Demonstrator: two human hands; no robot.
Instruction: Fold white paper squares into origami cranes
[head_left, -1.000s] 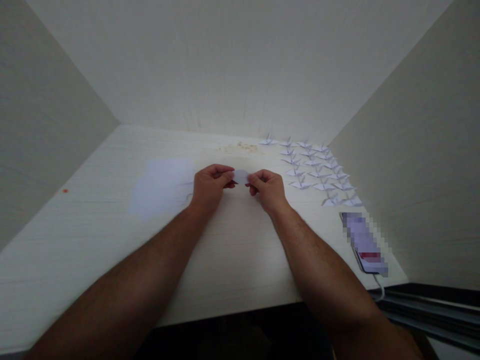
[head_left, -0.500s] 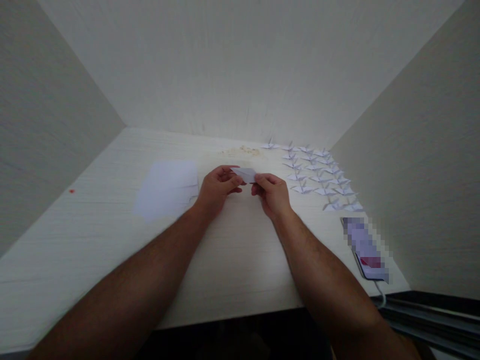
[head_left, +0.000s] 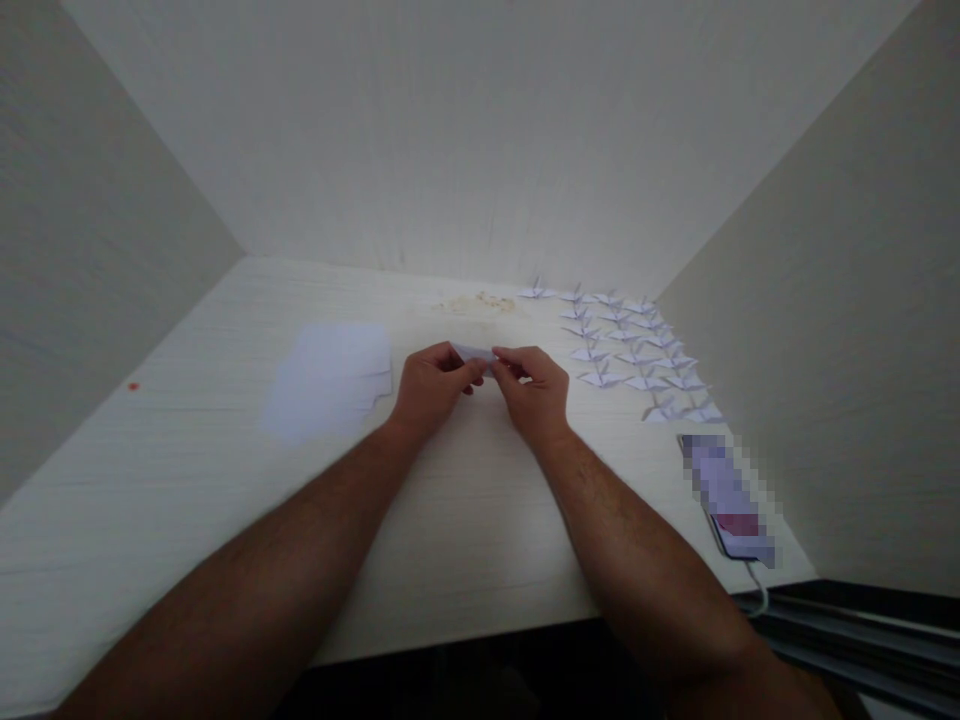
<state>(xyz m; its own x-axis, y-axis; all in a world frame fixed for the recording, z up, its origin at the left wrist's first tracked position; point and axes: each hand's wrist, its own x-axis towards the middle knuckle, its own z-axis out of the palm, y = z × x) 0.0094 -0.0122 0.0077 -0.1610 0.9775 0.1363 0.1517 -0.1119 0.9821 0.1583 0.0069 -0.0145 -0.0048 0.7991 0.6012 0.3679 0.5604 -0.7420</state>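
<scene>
Folded paper (head_left: 472,352) is pinched between our left grip (head_left: 433,385) and right grip (head_left: 532,388), both closed on it, mid-table (head_left: 450,520); paper cranes (head_left: 637,355) stand toward the far right corner.

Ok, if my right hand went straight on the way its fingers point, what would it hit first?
Likely the left hand: the right hand points leftward along the folded paper both pinch, the two nearly touching, though depth is unclear.

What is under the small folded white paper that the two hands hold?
Under the small folded white paper, only pale wooden table shows. The left hand and right hand hide its ends.
</scene>
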